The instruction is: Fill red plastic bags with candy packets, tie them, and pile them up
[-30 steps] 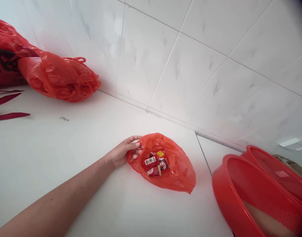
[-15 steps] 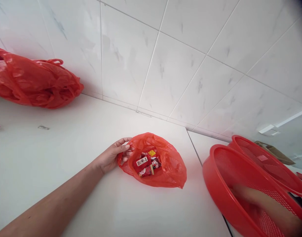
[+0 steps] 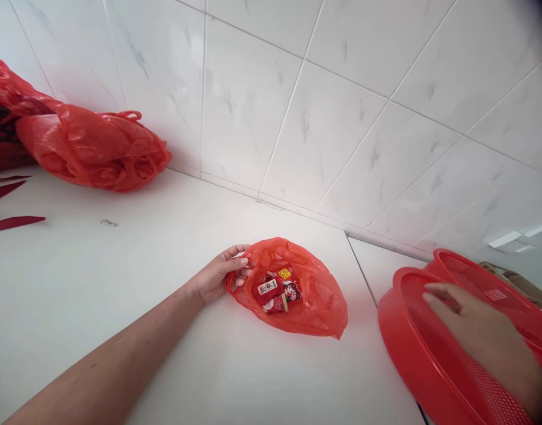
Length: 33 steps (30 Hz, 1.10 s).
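The small red bag (image 3: 297,295) lies open in the middle of the counter (image 3: 98,277), with wrapped sweets (image 3: 276,289) showing inside. My left hand (image 3: 218,276) pinches its left rim, fingers closed on the plastic, holding the mouth open. My right hand (image 3: 479,330) rests inside the red sieve basket (image 3: 412,354) at the near right, fingers spread loose and gripping nothing. I judge this the filling step; next calls for keeping the mouth wide and steady. Another red bag (image 3: 94,150) sits far left.
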Motion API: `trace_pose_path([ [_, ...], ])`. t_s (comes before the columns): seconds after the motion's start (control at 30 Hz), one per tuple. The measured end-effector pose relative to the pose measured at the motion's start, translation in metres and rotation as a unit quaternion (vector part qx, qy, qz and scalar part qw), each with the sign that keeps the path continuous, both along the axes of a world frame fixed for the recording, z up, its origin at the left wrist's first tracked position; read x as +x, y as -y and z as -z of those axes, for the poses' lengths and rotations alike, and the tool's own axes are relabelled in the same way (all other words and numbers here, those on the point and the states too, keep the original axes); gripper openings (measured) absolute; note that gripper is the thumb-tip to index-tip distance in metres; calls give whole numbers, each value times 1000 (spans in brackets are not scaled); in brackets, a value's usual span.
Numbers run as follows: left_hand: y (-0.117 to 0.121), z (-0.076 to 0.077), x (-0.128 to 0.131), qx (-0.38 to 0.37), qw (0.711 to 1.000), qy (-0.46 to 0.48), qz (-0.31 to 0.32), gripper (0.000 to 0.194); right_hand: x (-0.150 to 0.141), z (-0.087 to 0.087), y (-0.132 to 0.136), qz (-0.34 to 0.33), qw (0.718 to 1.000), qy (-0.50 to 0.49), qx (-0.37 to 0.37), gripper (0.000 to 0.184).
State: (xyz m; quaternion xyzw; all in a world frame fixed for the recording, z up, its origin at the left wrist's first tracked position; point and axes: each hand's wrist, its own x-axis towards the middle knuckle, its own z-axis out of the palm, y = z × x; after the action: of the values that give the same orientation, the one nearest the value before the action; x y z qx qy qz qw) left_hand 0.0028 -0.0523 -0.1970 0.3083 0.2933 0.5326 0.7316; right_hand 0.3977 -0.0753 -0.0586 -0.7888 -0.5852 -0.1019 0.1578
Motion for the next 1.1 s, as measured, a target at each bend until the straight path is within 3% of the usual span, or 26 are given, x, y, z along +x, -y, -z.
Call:
trace_pose_path([
  [0.07, 0, 0, 0, 6, 1000, -5, 3, 40, -23, 2, 6, -54, 997, -42, 30, 22],
  [0.13, 1, 0, 0, 12, 1000, -8, 8, 40, -52, 13, 16, -199, 976, -56, 64, 23],
  [0.23, 4, -2, -3, 27, 999, -25, 25, 39, -93, 44, 20, -411, 912, 1, -12, 28],
  [0.3, 7, -6, -8, 42, 996, -56, 48, 41, -109, 64, 11, -450, 892, 32, -37, 21],
  [0.37, 8, -11, -15, 50, 993, -85, 64, 45, -114, 75, -6, -405, 913, -11, -45, 12],
  [0.43, 4, -21, -20, 47, 992, -102, 50, 49, -113, 72, -28, -319, 934, -154, -51, 24],
  [0.47, 0, -29, -22, 44, 993, -109, 33, 50, -111, 65, -38, -281, 924, -255, -41, 26],
  [0.5, -5, -39, -22, 45, 992, -117, 12, 50, -108, 55, -48, -255, 896, -364, -22, 26],
  [0.57, -16, -68, -20, 73, 988, -132, -35, 47, -103, 30, -65, -248, 792, -557, 37, 25],
  [0.63, -24, -107, -15, 142, 978, -125, -84, 43, -98, 4, -75, -270, 678, -676, 105, 25],
  [0.67, -25, -129, -11, 189, 970, -112, -104, 42, -96, -7, -77, -277, 635, -706, 148, 24],
  [0.77, -15, -187, 2, 312, 938, -92, -117, 42, -90, -28, -75, -263, 563, -724, 300, 21],
  [0.83, -4, -211, 9, 350, 923, -117, -110, 43, -88, -29, -70, -249, 549, -713, 359, 18],
  [0.9, 5, -218, 15, 362, 909, -172, -118, 44, -88, -22, -67, -255, 559, -703, 358, 15],
  [0.97, 9, -213, 17, 358, 892, -237, -140, 44, -91, -11, -66, -261, 559, -708, 343, 15],
  [1.1, 5, -194, 17, 339, 869, -313, -178, 41, -100, 11, -72, -269, 498, -780, 268, 17],
])
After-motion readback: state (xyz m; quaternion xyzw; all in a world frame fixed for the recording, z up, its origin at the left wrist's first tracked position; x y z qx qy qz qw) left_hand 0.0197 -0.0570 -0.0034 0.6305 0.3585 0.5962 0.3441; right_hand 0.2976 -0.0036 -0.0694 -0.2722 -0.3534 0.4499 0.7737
